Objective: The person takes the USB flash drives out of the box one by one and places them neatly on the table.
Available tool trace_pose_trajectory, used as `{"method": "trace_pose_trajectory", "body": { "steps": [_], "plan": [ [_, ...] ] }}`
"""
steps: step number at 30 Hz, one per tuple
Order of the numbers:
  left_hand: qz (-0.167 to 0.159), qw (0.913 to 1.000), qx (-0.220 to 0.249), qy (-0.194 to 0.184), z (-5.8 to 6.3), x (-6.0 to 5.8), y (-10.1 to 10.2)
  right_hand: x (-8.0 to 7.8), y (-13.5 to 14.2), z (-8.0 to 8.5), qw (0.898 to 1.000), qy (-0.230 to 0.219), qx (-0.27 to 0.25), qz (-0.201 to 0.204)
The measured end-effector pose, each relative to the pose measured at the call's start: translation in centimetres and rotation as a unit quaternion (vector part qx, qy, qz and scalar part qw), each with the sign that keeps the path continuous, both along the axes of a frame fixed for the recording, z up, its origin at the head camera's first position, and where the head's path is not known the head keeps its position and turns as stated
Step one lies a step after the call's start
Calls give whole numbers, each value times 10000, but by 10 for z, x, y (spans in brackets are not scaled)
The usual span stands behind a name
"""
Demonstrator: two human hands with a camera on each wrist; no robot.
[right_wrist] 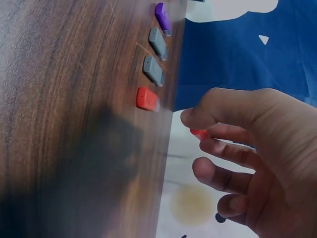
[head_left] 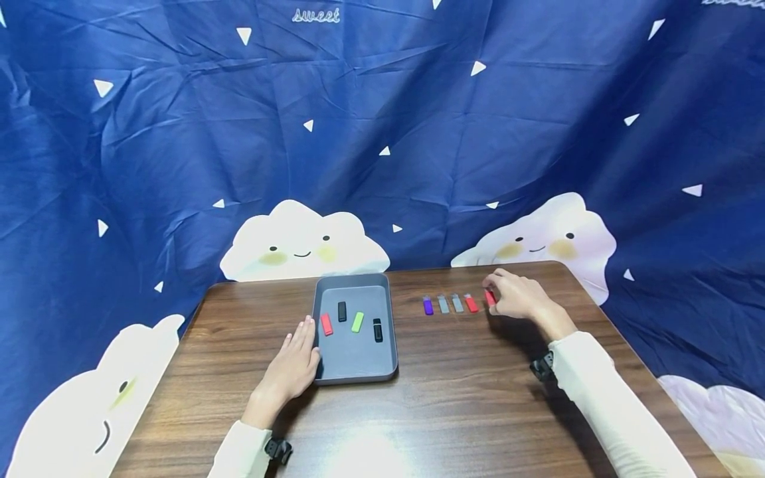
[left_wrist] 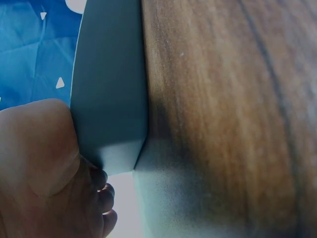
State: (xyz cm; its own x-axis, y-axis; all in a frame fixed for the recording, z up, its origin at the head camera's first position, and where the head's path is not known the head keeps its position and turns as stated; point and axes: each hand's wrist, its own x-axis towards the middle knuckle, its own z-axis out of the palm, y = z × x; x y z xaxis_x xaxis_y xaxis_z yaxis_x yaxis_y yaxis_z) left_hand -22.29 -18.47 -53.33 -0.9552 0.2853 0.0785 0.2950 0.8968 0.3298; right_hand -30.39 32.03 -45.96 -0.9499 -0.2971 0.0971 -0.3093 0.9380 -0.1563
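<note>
My right hand pinches a red USB flash drive between thumb and fingers, at the right end of a row on the table. In the right wrist view most of that drive is hidden by the fingertips. To its left in the row lie another red flash drive, two grey flash drives and a purple flash drive. Flat along the left wall of a grey tray rests my left hand, its fingers straight. Inside the tray are a red drive, a green one and two black ones.
The wooden table ends at a back edge just beyond the tray and the row. Behind it hangs a blue cloth printed with clouds and white triangles. A bare stretch of wood separates the tray from the purple drive.
</note>
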Motion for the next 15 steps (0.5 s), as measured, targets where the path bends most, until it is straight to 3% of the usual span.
{"method": "trace_pose_trajectory", "body": {
  "steps": [15],
  "plan": [
    [6,10000,38,-26,1,1,0,-10,4,-16,9998,-143,-108,-68]
  ]
}}
